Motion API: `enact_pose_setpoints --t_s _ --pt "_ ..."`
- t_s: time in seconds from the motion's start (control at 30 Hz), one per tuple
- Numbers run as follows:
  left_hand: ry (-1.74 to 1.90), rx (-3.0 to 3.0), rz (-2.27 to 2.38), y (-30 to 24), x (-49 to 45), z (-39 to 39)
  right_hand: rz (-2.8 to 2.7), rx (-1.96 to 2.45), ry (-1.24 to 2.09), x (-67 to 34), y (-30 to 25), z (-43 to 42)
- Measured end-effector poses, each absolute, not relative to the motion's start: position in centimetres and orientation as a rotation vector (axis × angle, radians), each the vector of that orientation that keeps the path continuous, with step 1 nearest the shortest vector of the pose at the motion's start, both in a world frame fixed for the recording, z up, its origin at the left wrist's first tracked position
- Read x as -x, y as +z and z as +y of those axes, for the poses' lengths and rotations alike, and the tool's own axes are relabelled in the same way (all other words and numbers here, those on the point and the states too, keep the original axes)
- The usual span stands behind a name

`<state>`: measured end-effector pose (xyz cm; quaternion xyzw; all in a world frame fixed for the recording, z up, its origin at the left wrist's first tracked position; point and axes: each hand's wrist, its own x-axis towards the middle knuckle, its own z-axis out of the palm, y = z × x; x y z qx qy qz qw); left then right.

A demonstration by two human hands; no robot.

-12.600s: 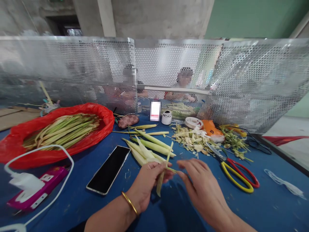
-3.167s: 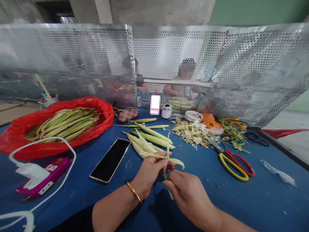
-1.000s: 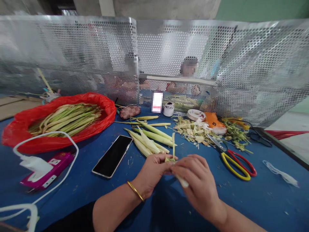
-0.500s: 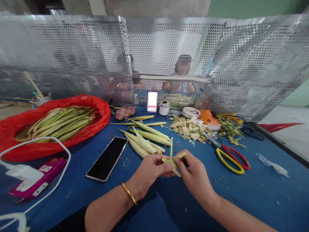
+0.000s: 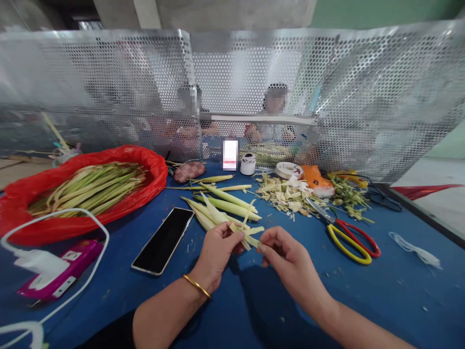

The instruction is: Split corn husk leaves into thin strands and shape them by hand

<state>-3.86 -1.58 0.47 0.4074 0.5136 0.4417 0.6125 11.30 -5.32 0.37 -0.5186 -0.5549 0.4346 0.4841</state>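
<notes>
Pale green leaf strips (image 5: 248, 234), crossed and folded over one another, are pinched between thumb and fingers of my left hand (image 5: 220, 248), which wears a gold bangle. One strip stands up from the fold and another points right. My right hand (image 5: 285, 249) is closed at the end of a lower strip, thumb against fingertips. Just behind my left hand lies a bunch of pale green husk-like leaves (image 5: 232, 206) on the blue table. Scissors (image 5: 350, 240) with one yellow and one red handle lie to the right, their blades toward the heap of leaf scraps (image 5: 281, 194).
A black phone (image 5: 163, 241) lies left of my hands. Farther left are a red bag (image 5: 145, 191) of long leaves and a purple power strip (image 5: 78, 259) with a white plug and cable. A tape roll (image 5: 288, 169) and lit screen (image 5: 230, 155) stand before a perforated metal screen (image 5: 250, 58); people sit beyond.
My left hand has moved slightly left with the leaf strips. My right hand has shifted from the fold to a strip's right end, so the hands are farther apart.
</notes>
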Motion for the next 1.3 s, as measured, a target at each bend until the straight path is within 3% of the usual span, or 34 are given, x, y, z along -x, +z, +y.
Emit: enact_pose_setpoints --t_s 0.27,0.43,0.53,0.83,1.3 --pt "0.965 -1.079 1.089 0.9 3.3 -2.3 -1.739 1.086 1.068 -12.8 2.2 -5.1" --pt "0.836 -1.150 0.958 1.5 3.3 -2.8 -1.910 1.201 0.283 -13.3 1.6 -4.8" --pt "0.785 -1.201 0.938 1.7 3.4 -3.1 -2.005 1.275 0.068 -13.3 1.3 -4.7" --pt "0.735 -1.061 0.944 1.1 3.2 -3.3 -2.014 1.533 0.232 -12.9 0.4 -4.8" --pt "0.880 -0.823 1.141 0.6 3.0 -2.9 -1.541 1.526 0.907 -13.0 -0.4 -3.8"
